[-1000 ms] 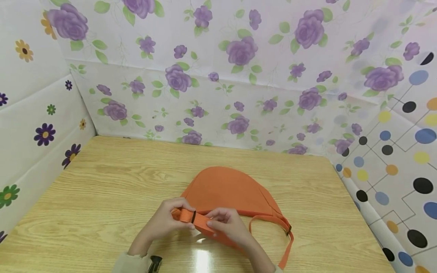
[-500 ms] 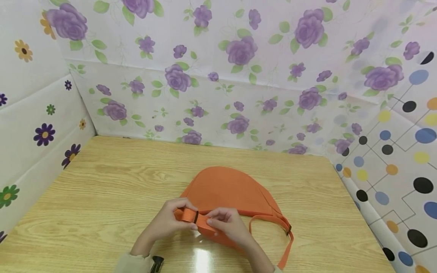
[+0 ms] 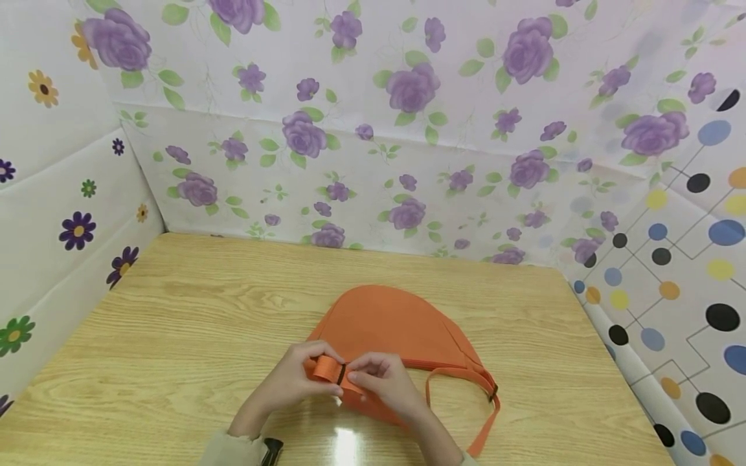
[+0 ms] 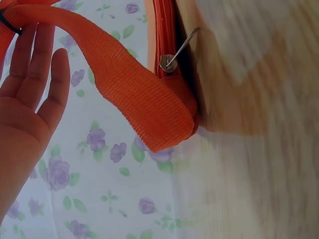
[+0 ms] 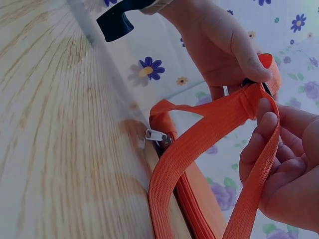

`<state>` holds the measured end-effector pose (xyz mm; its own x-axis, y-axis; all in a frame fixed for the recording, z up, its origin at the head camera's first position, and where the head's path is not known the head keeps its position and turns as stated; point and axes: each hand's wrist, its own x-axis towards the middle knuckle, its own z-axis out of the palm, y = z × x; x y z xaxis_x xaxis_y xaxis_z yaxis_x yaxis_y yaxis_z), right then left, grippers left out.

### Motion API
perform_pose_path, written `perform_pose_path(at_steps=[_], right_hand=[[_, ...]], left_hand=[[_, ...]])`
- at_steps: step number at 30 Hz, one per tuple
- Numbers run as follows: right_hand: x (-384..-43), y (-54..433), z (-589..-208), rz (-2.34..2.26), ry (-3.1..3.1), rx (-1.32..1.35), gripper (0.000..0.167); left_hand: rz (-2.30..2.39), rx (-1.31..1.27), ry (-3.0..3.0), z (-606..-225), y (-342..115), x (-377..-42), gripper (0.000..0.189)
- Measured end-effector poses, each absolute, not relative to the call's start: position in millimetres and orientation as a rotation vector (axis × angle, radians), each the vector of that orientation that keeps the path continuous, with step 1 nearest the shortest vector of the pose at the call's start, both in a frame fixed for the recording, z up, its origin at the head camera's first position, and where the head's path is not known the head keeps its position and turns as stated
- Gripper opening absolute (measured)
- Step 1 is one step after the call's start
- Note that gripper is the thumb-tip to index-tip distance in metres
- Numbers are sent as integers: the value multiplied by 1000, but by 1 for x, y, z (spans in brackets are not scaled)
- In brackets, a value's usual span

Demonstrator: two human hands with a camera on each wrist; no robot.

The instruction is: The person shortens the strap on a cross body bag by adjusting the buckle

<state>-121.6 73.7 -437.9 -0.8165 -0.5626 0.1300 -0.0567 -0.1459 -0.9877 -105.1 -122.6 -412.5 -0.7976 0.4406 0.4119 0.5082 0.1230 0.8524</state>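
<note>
An orange waist bag point(image 3: 384, 323) lies on the table, its curved side away from me. My left hand point(image 3: 294, 378) pinches the black strap slider point(image 3: 341, 373) between thumb and fingers, with a loop of orange strap point(image 3: 325, 367) standing out of it. Close beside it, my right hand point(image 3: 387, 385) pinches the strap just right of the slider. In the right wrist view the strap point(image 5: 184, 144) runs double from the slider, and the left thumb presses on it. A metal zip pull point(image 5: 155, 135) hangs at the end of the bag's zip. The left wrist view shows the strap point(image 4: 124, 79) hanging slack.
A black buckle part point(image 3: 272, 451) hangs by the left sleeve. To the right, the bag's other strap point(image 3: 492, 421) curves toward the table's front. Patterned sheets point(image 3: 361, 162) stand behind and at both sides of the wooden table point(image 3: 204, 310).
My left hand and the slider have shifted a little to the right, nearer the right hand. Less strap shows between the hands. The right hand has barely moved; the bag stays put.
</note>
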Motion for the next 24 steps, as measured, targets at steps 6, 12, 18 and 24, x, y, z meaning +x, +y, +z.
perform_pose_path(at_steps=[6, 12, 18, 24], right_hand=[[-121, 70, -435, -2000, 1798, -649, 21], [-121, 69, -434, -1995, 1779, -629, 23], [-121, 71, -435, -1981, 1781, -631, 25], [-121, 77, -438, -1963, 1778, -595, 25]], left_hand=[[-1776, -953, -2310, -416, -122, -106, 32], [-1774, -955, -2298, -399, -121, -100, 30], [-1802, -950, -2295, -397, -124, -101, 29], [-1824, -972, -2281, -400, -126, -103, 29]])
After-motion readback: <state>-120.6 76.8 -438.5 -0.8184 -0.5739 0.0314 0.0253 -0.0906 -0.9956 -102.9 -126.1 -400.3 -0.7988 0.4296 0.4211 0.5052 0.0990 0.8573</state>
